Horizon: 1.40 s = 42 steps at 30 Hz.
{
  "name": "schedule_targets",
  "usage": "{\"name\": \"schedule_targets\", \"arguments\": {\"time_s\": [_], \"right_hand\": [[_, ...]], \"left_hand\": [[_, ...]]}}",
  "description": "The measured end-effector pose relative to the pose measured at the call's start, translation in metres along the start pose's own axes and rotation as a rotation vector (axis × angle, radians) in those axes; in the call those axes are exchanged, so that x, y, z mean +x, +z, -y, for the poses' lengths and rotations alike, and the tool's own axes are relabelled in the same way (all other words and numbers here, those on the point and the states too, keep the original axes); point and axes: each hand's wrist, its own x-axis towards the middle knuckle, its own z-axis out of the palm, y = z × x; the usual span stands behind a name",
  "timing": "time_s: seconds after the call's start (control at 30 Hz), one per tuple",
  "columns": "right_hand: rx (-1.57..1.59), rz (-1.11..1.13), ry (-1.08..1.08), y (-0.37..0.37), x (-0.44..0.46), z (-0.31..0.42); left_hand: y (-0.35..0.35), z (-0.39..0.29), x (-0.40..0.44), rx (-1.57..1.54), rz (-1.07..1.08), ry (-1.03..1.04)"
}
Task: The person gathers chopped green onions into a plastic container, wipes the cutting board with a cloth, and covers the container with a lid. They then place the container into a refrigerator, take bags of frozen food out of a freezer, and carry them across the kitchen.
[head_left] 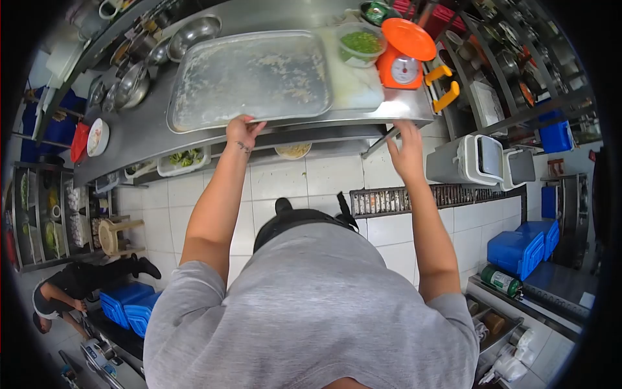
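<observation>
A large metal tray, its surface marked with pale floury residue, lies on the steel worktable. My left hand is closed on the tray's near rim. At the table's front edge, to the right, my right hand has its fingers stretched out and holds nothing. Beyond that hand stands an orange kitchen scale with an orange pan. A clear tub of chopped green vegetable sits beside the scale on a whitish cutting board.
Metal bowls stand left of the tray. Two yellow handles jut from the table's right end, near a grey bin. A floor drain grate lies below. Another person is at the lower left, beside blue lidded containers.
</observation>
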Motion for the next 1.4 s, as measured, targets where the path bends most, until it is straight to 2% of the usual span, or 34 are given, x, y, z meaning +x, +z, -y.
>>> {"name": "schedule_targets", "arguments": {"time_s": [0.03, 0.1, 0.13, 0.17, 0.2, 0.23, 0.27, 0.3, 0.33, 0.37, 0.43, 0.5, 0.57, 0.6, 0.7, 0.73, 0.77, 0.8, 0.83, 0.87, 0.9, 0.93, 0.97, 1.03, 1.1, 1.13, 1.17, 1.23, 1.27, 1.3, 1.33, 1.37, 1.4], "right_hand": [[-0.001, 0.027, 0.056, -0.012, -0.034, -0.02], [0.019, 0.055, 0.259, -0.033, -0.109, -0.059], [-0.023, 0.08, 0.388, -0.043, -0.148, -0.077], [-0.023, 0.062, 0.385, -0.045, -0.199, -0.111], [-0.054, 0.066, 0.482, -0.054, -0.247, -0.127], [-0.131, 0.145, 0.679, -0.059, -0.298, -0.146], [-0.119, 0.132, 0.718, -0.066, -0.344, -0.164], [-0.133, 0.158, 0.882, -0.073, -0.384, -0.177], [-0.145, 0.188, 1.045, -0.079, -0.409, -0.188], [-0.145, 0.173, 1.053, -0.09, -0.411, -0.193], [0.084, 0.13, 1.439, -0.108, -0.409, -0.205], [0.069, 0.088, 1.405, -0.108, -0.395, -0.233], [0.145, -0.017, 1.315, -0.096, -0.377, -0.272], [0.117, -0.042, 1.223, -0.088, -0.365, -0.285], [0.058, -0.116, 0.997, -0.081, -0.319, -0.284], [0.07, 0.003, 1.01, -0.087, -0.311, -0.277], [0.087, 0.118, 1.019, -0.099, -0.302, -0.276], [0.005, 0.182, 1.029, -0.112, -0.302, -0.278], [-0.07, 0.26, 1.046, -0.121, -0.315, -0.276], [-0.095, 0.198, 1.103, -0.132, -0.327, -0.281], [-0.034, 0.181, 1.262, -0.145, -0.344, -0.282], [0.035, 0.171, 1.418, -0.156, -0.372, -0.281], [-0.083, 0.27, 1.377, -0.141, -0.427, -0.301], [-0.328, 0.455, 1.278, -0.116, -0.531, -0.338], [-0.363, 0.704, 1.284, -0.135, -0.562, -0.336], [-0.282, 0.662, 1.492, -0.146, -0.564, -0.337], [-0.279, 0.645, 1.496, -0.162, -0.558, -0.34], [-0.068, 0.684, 1.626, -0.193, -0.557, -0.362], [-0.174, 0.785, 1.406, -0.194, -0.571, -0.387], [-0.166, 0.78, 1.388, -0.201, -0.584, -0.418], [-0.218, 0.729, 1.246, -0.211, -0.595, -0.45], [-0.253, 0.673, 1.11, -0.213, -0.599, -0.468], [-0.224, 0.587, 1.196, -0.232, -0.589, -0.487]], "left_hand": [[-0.006, 0.008, 0.012, 0.008, 0.017, 0.016], [-0.012, 0.013, 0.024, 0.113, 0.045, -0.197], [-0.011, 0.01, 0.015, 0.212, 0.183, -0.273], [-0.008, 0.013, 0.0, 0.315, 0.321, -0.352], [0.009, 0.016, -0.029, 0.399, 0.277, -0.422], [0.011, 0.026, -0.041, 0.447, 0.416, -0.525], [0.019, 0.048, -0.052, 0.569, 0.413, -0.572], [0.02, 0.076, -0.056, 0.719, 0.476, -0.673], [0.046, 0.101, -0.093, 0.939, 0.474, -0.674], [0.053, 0.137, -0.104, 1.071, 0.6, -0.713], [0.099, 0.177, -0.151, 1.25, 0.803, -0.7], [0.145, 0.212, -0.168, 1.348, 0.975, -0.562], [0.203, 0.216, -0.179, 1.453, 1.077, -0.274], [0.223, 0.218, -0.173, 1.404, 1.113, -0.156], [0.289, 0.221, -0.148, 1.519, 1.188, 0.227], [0.312, 0.217, -0.147, 1.443, 1.224, 0.265], [0.327, 0.218, -0.131, 1.358, 1.127, 0.298], [0.321, 0.229, -0.075, 0.952, 0.948, 0.157], [0.335, 0.208, -0.076, 0.764, 0.712, 0.348], [0.352, 0.183, -0.074, 0.633, 0.548, 0.349], [0.35, 0.172, -0.043, 0.525, 0.326, 0.281], [0.353, 0.167, -0.007, 0.361, 0.053, 0.063], [0.374, 0.156, -0.013, 0.128, -0.062, -0.127], [0.334, 0.16, 0.105, -0.021, 0.446, -0.246], [0.405, 0.153, -0.002, 0.099, 0.065, -0.009], [0.4, 0.146, 0.033, 0.064, 0.148, -0.142], [0.389, 0.131, 0.076, 0.024, 0.227, -0.274], [0.391, 0.125, 0.087, 0.021, 0.117, -0.071], [0.384, 0.121, 0.091, 0.015, 0.114, -0.059], [0.382, 0.114, 0.087, 0.001, 0.126, -0.114], [0.391, 0.111, 0.071, -0.013, 0.143, -0.166], [0.395, 0.111, 0.048, 0.012, 0.109, -0.106], [0.403, 0.114, 0.024, 0.034, 0.054, -0.014]]}}
